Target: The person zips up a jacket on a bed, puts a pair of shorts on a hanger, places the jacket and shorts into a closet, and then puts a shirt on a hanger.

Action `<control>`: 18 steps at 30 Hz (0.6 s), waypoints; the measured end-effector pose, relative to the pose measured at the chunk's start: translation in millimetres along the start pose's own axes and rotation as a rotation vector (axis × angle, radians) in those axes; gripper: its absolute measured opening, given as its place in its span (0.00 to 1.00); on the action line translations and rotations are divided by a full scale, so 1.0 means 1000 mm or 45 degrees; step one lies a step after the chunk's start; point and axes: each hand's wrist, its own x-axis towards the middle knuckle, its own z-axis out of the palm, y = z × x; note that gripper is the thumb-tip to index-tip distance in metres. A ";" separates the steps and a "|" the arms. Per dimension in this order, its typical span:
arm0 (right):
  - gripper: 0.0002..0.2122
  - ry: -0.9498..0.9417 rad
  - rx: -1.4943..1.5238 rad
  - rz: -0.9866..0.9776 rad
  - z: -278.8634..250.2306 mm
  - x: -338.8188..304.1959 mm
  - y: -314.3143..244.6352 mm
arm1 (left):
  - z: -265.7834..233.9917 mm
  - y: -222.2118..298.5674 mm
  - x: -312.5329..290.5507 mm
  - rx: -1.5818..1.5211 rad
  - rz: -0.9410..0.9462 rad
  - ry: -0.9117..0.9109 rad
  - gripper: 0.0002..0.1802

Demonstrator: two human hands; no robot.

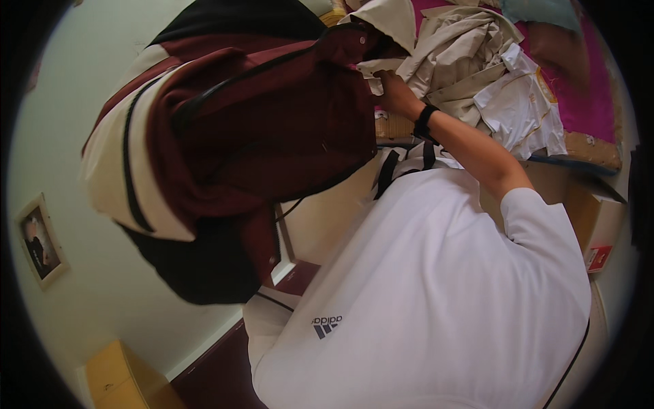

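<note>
A large jacket (266, 129) in maroon, black and cream hangs in the air across the upper left, its maroon inner side toward me. My right hand (397, 94), with a black band on the wrist, is closed with its fingertips at the jacket's right edge. My left hand and forearm do not show; the jacket covers the place where they would be. Just beyond my right hand lies a heap of beige clothing (460, 58). A white printed garment (521, 105) lies crumpled beside that heap.
The clothes lie on a bed with a magenta cover (598, 92). A blue-grey cloth (541, 12) is at its far side. On the left wall hangs a framed picture (41, 238). A yellow wooden cabinet (112, 375) stands lower left. A small red box (599, 258) is at the right.
</note>
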 end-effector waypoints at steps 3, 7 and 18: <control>0.38 -0.004 0.076 -0.009 0.030 0.048 0.009 | -0.009 0.035 0.026 0.066 0.105 0.051 0.32; 0.43 -0.585 0.013 0.183 0.046 0.077 -0.011 | -0.026 0.068 0.044 0.119 0.190 0.126 0.32; 0.25 -1.201 1.440 0.047 0.106 0.072 -0.109 | -0.030 0.182 0.074 0.289 0.445 0.223 0.32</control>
